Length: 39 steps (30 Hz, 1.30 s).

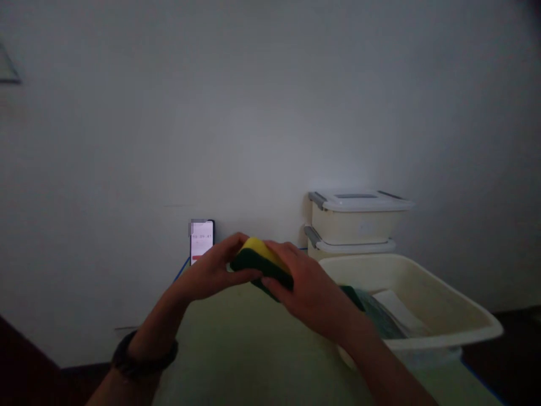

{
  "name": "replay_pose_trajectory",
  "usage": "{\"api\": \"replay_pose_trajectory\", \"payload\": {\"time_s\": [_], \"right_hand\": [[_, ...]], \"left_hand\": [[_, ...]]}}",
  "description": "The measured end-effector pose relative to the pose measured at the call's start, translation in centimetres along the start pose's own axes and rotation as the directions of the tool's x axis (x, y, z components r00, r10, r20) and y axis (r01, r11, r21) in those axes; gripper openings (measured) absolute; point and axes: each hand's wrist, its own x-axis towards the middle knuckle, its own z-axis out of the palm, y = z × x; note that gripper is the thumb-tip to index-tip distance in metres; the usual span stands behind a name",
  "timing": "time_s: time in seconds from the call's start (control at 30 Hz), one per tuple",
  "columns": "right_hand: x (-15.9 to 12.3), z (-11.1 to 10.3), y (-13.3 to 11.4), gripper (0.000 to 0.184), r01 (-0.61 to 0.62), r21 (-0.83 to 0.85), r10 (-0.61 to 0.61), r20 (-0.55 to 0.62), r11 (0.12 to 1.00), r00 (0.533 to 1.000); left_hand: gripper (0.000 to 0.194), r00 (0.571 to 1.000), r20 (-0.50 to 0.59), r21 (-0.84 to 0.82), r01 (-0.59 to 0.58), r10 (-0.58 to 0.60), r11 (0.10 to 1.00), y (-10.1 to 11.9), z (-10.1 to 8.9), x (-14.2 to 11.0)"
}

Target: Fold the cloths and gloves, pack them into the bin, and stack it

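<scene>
A yellow sponge with a dark green scouring side (262, 260) is held up above the table between both hands. My left hand (215, 268) grips its left end, thumb along the green face and fingers behind the top. At the right end, my right hand (306, 279) is closed round it, with its thumb near the left thumb. Another dark green edge shows just beneath the sponge; whether it belongs to a second pad I cannot tell. A dark band circles the left wrist.
A large cream basin (443, 287) at the right holds a green patterned item (376, 316) and a white piece (399, 313). Two lidded storage boxes (359, 225) are stacked behind it. A lit phone (202, 239) leans on the wall at the back of the pale green table (253, 355).
</scene>
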Motion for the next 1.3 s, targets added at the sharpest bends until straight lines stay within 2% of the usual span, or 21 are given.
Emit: {"api": "replay_pose_trajectory", "payload": {"time_s": [0.1, 0.17, 0.27, 0.33, 0.43, 0.53, 0.57, 0.63, 0.73, 0.87, 1.03, 1.3], "right_hand": [[1.0, -3.1, -0.6, 0.043, -0.008, -0.003, 0.008, -0.117, 1.0, 0.993], [1.1, -4.4, -0.4, 0.034, -0.031, 0.008, 0.032, -0.162, 0.999, 0.986], [0.8, -5.3, 0.1, 0.02, -0.003, 0.037, 0.007, -0.123, 0.999, 0.992], [0.5, -5.4, 0.3, 0.018, 0.026, 0.031, -0.024, -0.07, 0.999, 0.997], [0.0, -4.8, 0.3, 0.031, 0.037, -0.055, -0.04, -0.046, 0.998, 0.998], [-0.3, -3.9, 0.3, 0.066, 0.056, -0.15, -0.068, -0.069, 0.987, 0.995], [-0.3, -3.7, 0.3, 0.072, 0.062, -0.171, -0.076, -0.08, 0.983, 0.994], [-0.1, -3.5, 0.6, 0.071, 0.057, -0.193, -0.076, -0.092, 0.98, 0.993], [0.1, -3.8, 1.0, 0.063, 0.031, -0.196, -0.047, -0.077, 0.98, 0.996], [0.0, -4.6, 1.2, 0.065, 0.039, -0.176, -0.049, -0.052, 0.984, 0.997], [-0.5, -5.2, 0.8, 0.069, 0.045, -0.139, -0.042, 0.021, 0.989, 0.999], [-0.6, -5.0, 0.5, 0.051, 0.052, -0.173, -0.048, 0.03, 0.984, 0.998]], "left_hand": [[0.044, 0.998, -0.048, -0.125, -0.044, 0.038, 0.991, 1.8, -0.3, 1.4], [0.058, 0.999, -0.027, -0.173, -0.044, 0.04, 0.984, 2.4, -0.1, 1.7], [0.053, 0.998, 0.028, -0.121, -0.043, 0.047, 0.992, 2.7, 0.3, 1.7], [0.047, 0.998, 0.051, -0.077, -0.039, 0.043, 0.996, 2.7, 0.3, 1.5], [0.046, 1.0, 0.027, -0.088, -0.005, 0.008, 0.996, 2.3, 0.0, 1.3], [0.045, 1.0, -0.014, -0.145, -0.006, 0.004, 0.989, 1.9, -0.3, 1.3], [0.048, 1.0, -0.014, -0.154, -0.024, 0.022, 0.988, 1.8, -0.4, 1.3], [0.065, 0.998, 0.014, -0.128, -0.056, 0.058, 0.99, 1.7, -0.5, 1.2], [0.085, 0.996, 0.041, 0.015, -0.082, 0.081, 0.997, 1.8, -0.5, 0.9], [0.075, 0.99, -0.017, 0.17, -0.132, 0.137, 0.977, 2.2, -0.4, 0.7], [0.074, 0.98, 0.006, 0.106, -0.2, 0.201, 0.974, 2.5, -0.2, 0.8], [0.057, 0.967, -0.045, 0.244, -0.234, 0.252, 0.941, 3.0, 0.7, 1.3]]}}
